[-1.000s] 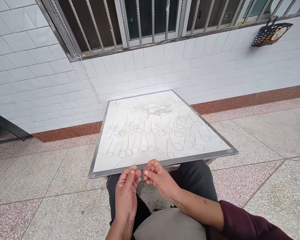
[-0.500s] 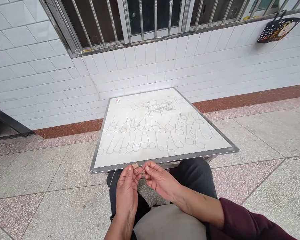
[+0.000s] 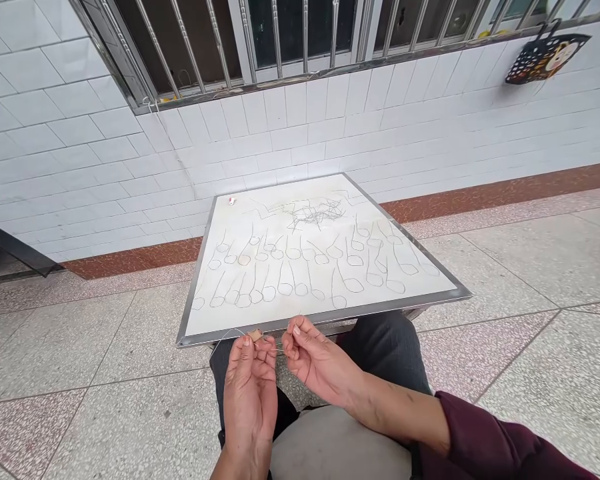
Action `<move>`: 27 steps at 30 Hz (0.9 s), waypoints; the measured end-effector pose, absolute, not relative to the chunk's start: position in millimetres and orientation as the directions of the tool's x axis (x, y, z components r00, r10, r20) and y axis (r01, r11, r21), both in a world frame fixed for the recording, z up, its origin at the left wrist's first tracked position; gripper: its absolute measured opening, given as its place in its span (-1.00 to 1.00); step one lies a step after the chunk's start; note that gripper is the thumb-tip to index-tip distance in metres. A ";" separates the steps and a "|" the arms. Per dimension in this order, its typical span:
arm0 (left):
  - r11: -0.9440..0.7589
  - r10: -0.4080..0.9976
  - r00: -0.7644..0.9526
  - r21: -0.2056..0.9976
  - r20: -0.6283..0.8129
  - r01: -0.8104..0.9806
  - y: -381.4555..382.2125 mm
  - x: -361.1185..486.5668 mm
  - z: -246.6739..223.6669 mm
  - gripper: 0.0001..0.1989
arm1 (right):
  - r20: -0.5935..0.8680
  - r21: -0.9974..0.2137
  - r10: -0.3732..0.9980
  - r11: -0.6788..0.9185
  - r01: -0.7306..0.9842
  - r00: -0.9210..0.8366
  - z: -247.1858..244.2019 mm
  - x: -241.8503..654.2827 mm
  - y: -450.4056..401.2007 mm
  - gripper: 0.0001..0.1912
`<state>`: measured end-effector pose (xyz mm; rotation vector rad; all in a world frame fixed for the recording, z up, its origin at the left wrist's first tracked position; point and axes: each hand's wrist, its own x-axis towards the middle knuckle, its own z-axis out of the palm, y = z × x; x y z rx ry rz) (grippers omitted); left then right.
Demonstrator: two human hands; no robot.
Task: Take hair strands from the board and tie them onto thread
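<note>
Near the front edge of the white table (image 3: 275, 312), my left hand (image 3: 251, 383) pinches a small tan piece (image 3: 255, 335) between thumb and fingers. A thin wire (image 3: 235, 330) arcs out to the left from this piece. To the right, my right hand (image 3: 320, 360) is closed in a pinch on the thin wire, which spans the short gap between the hands. Several looped wires (image 3: 354, 285) lie in rows on the table, each a round loop with a long tail. Behind them is a tangled heap of wires (image 3: 320, 212).
A small red and white object (image 3: 232, 201) lies at the table's back left corner. The table has a grey metal rim and stands by a tiled wall (image 3: 260, 143). A dotted bag (image 3: 545, 60) hangs from the barred window at the upper right. My legs are under the front edge.
My left hand has moved a little left with the tan piece, and the gap between my hands is wider. The view has shifted slightly.
</note>
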<state>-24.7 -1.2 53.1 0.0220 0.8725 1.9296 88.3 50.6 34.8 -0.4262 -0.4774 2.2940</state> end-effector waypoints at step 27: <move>0.157 0.948 -0.179 0.877 -0.263 -0.455 -23.1 -37.8 71.9 -0.75 | -0.067 -0.886 0.756 -0.345 -0.310 -0.651 36.7 114.9 50.0 -0.69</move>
